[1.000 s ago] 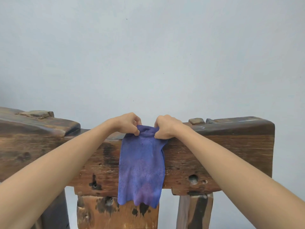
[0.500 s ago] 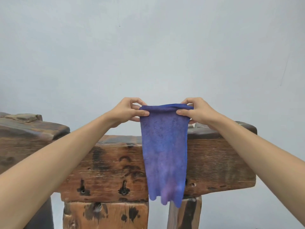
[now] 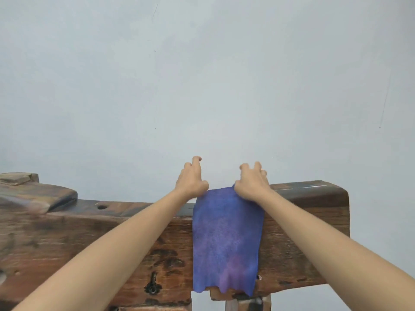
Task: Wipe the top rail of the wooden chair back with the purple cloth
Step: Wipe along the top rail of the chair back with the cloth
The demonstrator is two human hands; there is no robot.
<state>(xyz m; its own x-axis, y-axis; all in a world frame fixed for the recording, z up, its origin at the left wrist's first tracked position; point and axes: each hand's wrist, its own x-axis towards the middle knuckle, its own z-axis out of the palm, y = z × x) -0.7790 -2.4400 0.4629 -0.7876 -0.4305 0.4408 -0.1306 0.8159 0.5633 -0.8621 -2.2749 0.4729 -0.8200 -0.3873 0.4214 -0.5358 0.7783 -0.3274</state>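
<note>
Item: purple cloth [image 3: 226,239]. It hung draped over the top rail [image 3: 139,206] of the wooden chair back [image 3: 67,243], its upper edge laid on the rail's top face, the longer part falling down the near face to a ragged lower hem near the bottom of the plank. Position: right of the rail's middle, well short of the right end.

Item: left hand [image 3: 190,180]. It rested at the cloth's upper left corner, thumb side against the fabric, fingers reaching forward over the far edge of the rail and only loosely bent. Whether the thumb pinched the corner could not be told from where the onlooker stood; the edge was hidden under the hand.

Item: right hand [image 3: 252,184]. It pressed on the upper right corner, heel of the palm on the cloth, fingers spread and curved over the back of the rail, not closed round anything seen.

Relation governing the wipe: the rail ran left to right, across both forearms; the cloth lay directly under and between the two hands. By far the longer unwiped stretch lay to the left, toward a raised block [image 3: 20,178] at that end, so the left hand was the nearer to that run. A sideways slide along the rail appeared the likely stroke, pressure kept downward on the top face.
</note>
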